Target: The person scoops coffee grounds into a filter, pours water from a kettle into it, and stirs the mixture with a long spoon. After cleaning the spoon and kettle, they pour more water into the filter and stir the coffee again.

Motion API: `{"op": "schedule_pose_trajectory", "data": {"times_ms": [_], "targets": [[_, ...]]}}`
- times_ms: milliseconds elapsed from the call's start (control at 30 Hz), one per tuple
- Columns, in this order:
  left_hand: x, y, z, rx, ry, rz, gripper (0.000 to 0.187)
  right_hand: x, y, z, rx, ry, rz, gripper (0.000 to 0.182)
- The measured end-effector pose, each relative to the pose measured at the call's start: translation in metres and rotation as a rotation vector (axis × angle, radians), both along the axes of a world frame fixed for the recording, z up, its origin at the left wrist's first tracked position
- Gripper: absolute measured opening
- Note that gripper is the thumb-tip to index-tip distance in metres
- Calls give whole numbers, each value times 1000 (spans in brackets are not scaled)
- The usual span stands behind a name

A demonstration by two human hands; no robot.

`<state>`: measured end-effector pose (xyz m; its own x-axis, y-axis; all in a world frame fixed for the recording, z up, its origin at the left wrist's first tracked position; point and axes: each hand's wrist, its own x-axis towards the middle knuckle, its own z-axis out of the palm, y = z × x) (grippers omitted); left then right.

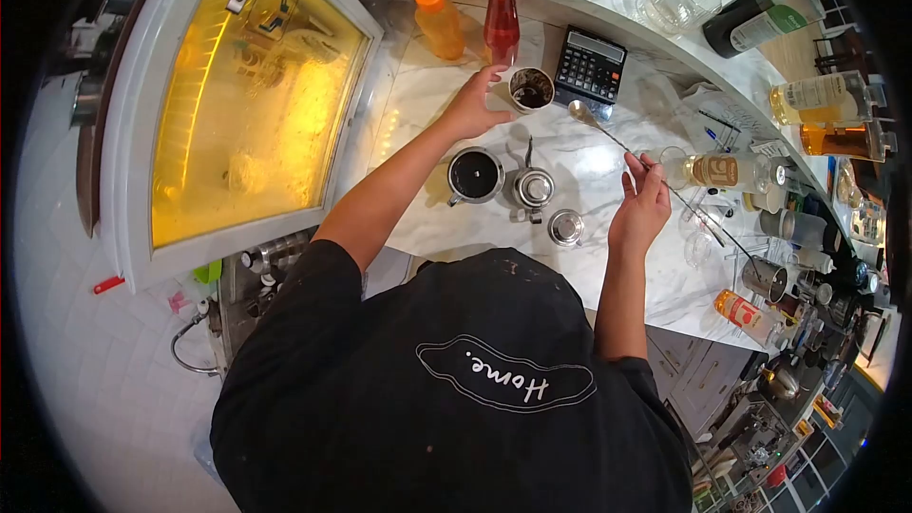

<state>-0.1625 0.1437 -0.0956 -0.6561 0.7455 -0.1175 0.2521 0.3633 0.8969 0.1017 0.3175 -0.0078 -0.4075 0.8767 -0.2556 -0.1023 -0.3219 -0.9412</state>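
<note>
My left hand is open, its thumb and fingers spread just left of a small cup with dark residue inside. In my right hand is a long bar spoon, pinched along its thin shaft, with the bowl end pointing toward the cup. Below the left hand stands a steel pitcher of dark liquid. To its right are a small metal pot with a spout and a round metal piece, both on the marble counter.
A black calculator, a red bottle and an orange-capped bottle stand along the back. On the left is a yellow-lit glass-door fridge. A clear labelled bottle and a metal shaker cup are at right.
</note>
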Motion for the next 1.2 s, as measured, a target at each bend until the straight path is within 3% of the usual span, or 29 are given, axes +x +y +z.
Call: {"op": "schedule_pose_trajectory", "data": {"times_ms": [67,167,433,567,667,767,1067,1200], "targets": [[-2,15,-4,1,-16,-28,104,-5,-1,-1,-4,-15,-4,34],[-5,30,-20,30,83,-64,105,-12,-1,-5,-17,-36,2,33],[2,56,-7,48,138,-14,85,-26,-1,1,12,-57,9,32],[-2,44,10,207,-2,9,82,-24,-7,16,170,3,13,35],[5,22,56,302,-86,83,80,-19,-16,35,265,101,27,37],[21,-6,67,309,69,139,81,-14,-32,61,338,183,68,38],[110,-56,131,589,-37,304,88,-1,-93,109,609,273,244,34],[140,-76,141,708,96,380,95,13,-109,122,1037,243,338,26]]}}
